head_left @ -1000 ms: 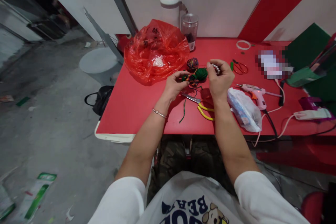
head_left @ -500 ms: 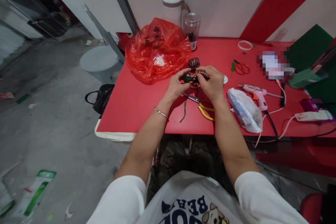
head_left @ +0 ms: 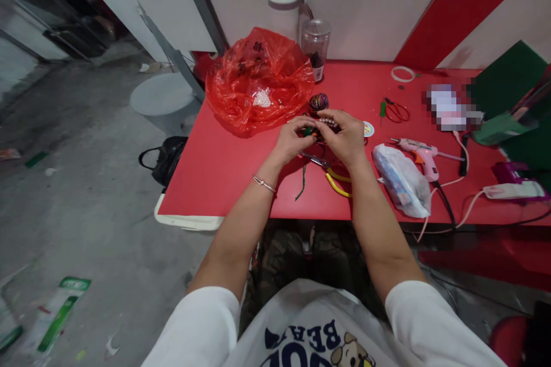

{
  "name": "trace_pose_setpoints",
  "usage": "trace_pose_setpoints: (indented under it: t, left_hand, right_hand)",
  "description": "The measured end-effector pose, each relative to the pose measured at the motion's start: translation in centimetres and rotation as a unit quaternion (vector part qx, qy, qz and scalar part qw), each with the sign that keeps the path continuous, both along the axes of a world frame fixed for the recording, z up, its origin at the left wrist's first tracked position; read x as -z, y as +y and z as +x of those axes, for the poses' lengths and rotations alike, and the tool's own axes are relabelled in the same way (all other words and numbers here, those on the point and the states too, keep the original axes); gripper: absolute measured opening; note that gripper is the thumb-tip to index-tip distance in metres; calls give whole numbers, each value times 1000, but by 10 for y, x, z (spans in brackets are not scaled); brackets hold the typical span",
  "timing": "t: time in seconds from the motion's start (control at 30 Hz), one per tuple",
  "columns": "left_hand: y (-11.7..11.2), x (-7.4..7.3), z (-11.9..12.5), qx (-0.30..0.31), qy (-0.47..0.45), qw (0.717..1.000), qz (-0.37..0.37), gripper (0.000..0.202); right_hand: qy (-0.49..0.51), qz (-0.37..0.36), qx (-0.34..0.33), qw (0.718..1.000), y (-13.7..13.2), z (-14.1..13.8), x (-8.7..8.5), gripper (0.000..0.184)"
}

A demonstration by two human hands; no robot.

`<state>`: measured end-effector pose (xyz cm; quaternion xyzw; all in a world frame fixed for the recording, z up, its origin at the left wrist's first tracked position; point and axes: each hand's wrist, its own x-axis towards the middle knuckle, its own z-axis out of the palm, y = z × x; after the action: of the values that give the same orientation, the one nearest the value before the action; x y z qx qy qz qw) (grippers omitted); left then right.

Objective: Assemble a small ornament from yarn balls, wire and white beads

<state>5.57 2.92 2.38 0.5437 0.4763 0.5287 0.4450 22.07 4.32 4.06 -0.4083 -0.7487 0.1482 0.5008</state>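
Over the red table, my left hand (head_left: 293,139) pinches a small green, orange and dark cord piece (head_left: 308,132), mostly hidden by fingers. Closed against the same piece from the other side, my right hand (head_left: 345,136) has its thumb and fingertips close to the left ones. A short row of pale beads (head_left: 329,122) shows at the right fingers. Scissors with yellow handles (head_left: 338,182) lie beneath the hands, and a dark green cord end (head_left: 302,183) rests left of them. Just behind the hands sits a ball of multicoloured cord (head_left: 319,102).
A red plastic bag (head_left: 258,77) with white beads (head_left: 262,97) is at the back left, beside a clear jar (head_left: 316,46). Rightward lie red-handled pliers (head_left: 396,111), a pink glue gun (head_left: 419,155), a white plastic packet (head_left: 402,180) and cables.
My right hand has shifted slightly left, its fingertips now meeting the left ones and covering more of the cord piece. My left fingers have closed in a little.
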Motion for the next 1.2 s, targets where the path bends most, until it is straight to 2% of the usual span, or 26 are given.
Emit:
trace_pose_setpoints:
  t: [0.13, 0.37, 0.67, 0.97, 1.2]
  left_hand:
    - [-3, 1, 0, 47, -58, 995, -72, 27]
    - [-10, -6, -1, 93, -114, 979, -144, 25]
    - [-8, 5, -2, 107, -86, 977, -166, 30]
    - [-10, -3, -2, 106, -106, 976, -158, 30]
    - [-9, -2, -1, 94, -100, 976, -171, 31]
  right_hand:
    - [56, -36, -12, 998, 2, 1, 1, 22]
    - [118, -89, -38, 988, 4, 3, 1, 32]
    - [140, -101, -63, 983, 2, 3, -1, 37]
    - [179, -113, -67, 975, 3, 2, -1, 42]
    - [182, -104, -69, 975, 0, 1, -5, 48]
